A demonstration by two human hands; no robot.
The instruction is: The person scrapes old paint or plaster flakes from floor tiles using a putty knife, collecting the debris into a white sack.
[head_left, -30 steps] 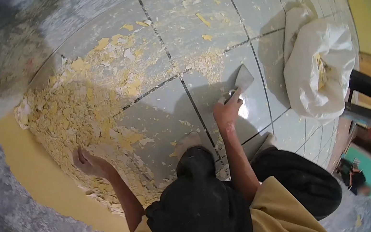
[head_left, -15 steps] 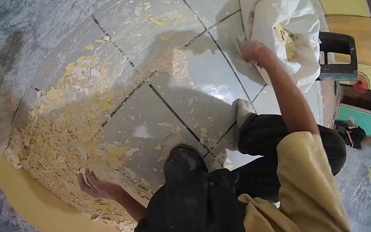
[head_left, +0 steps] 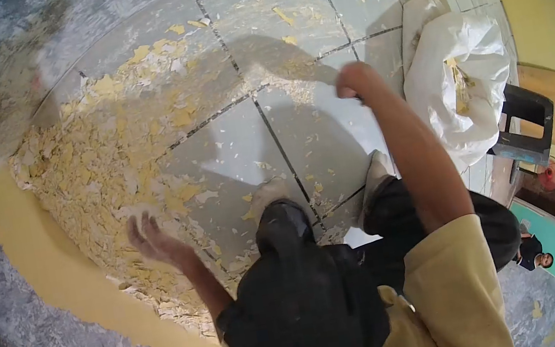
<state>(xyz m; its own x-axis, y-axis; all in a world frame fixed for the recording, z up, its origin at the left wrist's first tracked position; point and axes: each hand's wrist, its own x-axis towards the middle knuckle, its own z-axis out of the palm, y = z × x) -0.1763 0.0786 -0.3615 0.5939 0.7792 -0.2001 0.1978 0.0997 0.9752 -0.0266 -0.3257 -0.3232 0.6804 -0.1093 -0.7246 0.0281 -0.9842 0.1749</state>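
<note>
One heap of yellow and white flakes [head_left: 77, 169] covers the left of the frame; over its lower part the left hand [head_left: 160, 241] has its fingers spread. Two feet [head_left: 270, 193] stand at centre. Right of them, the right hand [head_left: 359, 82] is a fist around one tool [head_left: 359, 100], mostly hidden. Farther right: one white sack [head_left: 432, 87] holding flakes, one person [head_left: 533, 249], one black stool [head_left: 522, 148], one red fan [head_left: 550, 175].

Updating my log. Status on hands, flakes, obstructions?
Left hand open by flakes. Right hand closed on dark handle, mostly hidden. Flakes spread over floor. White sack clear of hands.
</note>
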